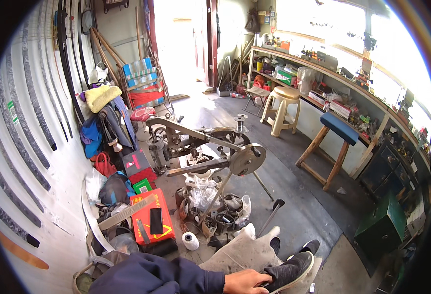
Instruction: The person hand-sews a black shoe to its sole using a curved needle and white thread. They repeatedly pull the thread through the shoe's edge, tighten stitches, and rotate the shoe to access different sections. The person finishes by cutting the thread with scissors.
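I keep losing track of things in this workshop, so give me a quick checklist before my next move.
1. Left hand on the black shoe with a pale sole: ok, touching it.
2. Left hand's grip firm: cannot tell, the lower edge cuts the hand off.
3. Right hand visible: not ok, out of view.
4. Visible hand away from the metal machine with a round grey wheel: ok, apart.
5. White thread spool upright: ok.
6. Black rectangular phone on the red cardboard box: ok, lying flat.
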Motion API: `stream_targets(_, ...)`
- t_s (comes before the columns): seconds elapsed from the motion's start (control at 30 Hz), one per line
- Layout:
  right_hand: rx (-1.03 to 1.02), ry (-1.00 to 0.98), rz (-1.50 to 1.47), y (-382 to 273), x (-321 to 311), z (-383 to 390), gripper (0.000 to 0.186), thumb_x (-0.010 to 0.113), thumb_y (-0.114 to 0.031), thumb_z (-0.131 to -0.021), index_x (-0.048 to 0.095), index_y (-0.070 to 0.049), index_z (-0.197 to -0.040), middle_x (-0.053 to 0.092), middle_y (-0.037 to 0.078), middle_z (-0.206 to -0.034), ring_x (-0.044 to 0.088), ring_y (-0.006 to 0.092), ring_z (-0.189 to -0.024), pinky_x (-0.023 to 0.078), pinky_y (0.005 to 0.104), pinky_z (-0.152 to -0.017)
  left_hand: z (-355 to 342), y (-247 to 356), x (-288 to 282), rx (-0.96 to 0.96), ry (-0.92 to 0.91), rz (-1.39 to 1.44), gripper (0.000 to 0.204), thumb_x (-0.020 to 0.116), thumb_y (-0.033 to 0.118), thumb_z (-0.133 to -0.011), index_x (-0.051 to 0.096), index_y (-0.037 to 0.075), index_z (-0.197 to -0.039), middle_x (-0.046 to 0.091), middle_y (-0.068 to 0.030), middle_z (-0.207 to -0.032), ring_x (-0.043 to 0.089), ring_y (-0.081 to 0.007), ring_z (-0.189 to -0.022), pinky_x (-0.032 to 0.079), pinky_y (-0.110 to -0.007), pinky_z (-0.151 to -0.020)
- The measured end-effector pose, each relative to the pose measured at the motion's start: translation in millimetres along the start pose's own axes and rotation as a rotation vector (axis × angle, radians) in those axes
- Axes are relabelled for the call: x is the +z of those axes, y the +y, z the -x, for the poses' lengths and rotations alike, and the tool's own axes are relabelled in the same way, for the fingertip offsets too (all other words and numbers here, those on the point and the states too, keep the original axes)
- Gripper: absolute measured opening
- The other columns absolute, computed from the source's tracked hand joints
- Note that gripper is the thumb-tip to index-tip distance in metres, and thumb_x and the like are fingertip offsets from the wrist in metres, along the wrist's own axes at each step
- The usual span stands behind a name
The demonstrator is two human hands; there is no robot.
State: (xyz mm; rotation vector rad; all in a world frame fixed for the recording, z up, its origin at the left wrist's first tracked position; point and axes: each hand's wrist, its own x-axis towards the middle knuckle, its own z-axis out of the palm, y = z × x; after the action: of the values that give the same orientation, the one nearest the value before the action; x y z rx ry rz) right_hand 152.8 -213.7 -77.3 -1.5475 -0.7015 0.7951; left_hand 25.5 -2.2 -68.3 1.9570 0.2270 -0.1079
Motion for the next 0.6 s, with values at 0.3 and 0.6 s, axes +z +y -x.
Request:
stream_targets(0.3, -0.094, 0.067, 0.038, 5, 1, 2, 0.012, 0.071, -0.008, -0.098, 0.074, 0.002, -0.104, 0.069, 0.001, -0.077, 0.051, 0.0046, -0.058, 0.041, 0.0212, -0.053, 20, -4, -15, 0.099, -0.035, 1.150, 0.020, 0.056, 0.023, -0.108, 0.057, 0.005, -0.099, 0.068, -0.0081, -0.112, 0.063, -0.0116, -0.081, 0.048, -0.024, -0.065)
stream_targets(0.6, -0.078, 0.086, 0.039, -5, 6, 5, 0.014, 0.071, -0.010, -0.098, 0.074, 0.002, -0.104, 0.069, 0.002, -0.076, 0.053, 0.0058, -0.058, 0.043, 0.0221, -0.053, 2, -8, 17, 0.168, 0.287, 0.171, 0.023, 0.058, 0.011, -0.102, 0.065, -0.002, -0.119, 0.071, -0.0171, -0.109, 0.069, -0.0283, -0.101, 0.052, -0.034, -0.090)
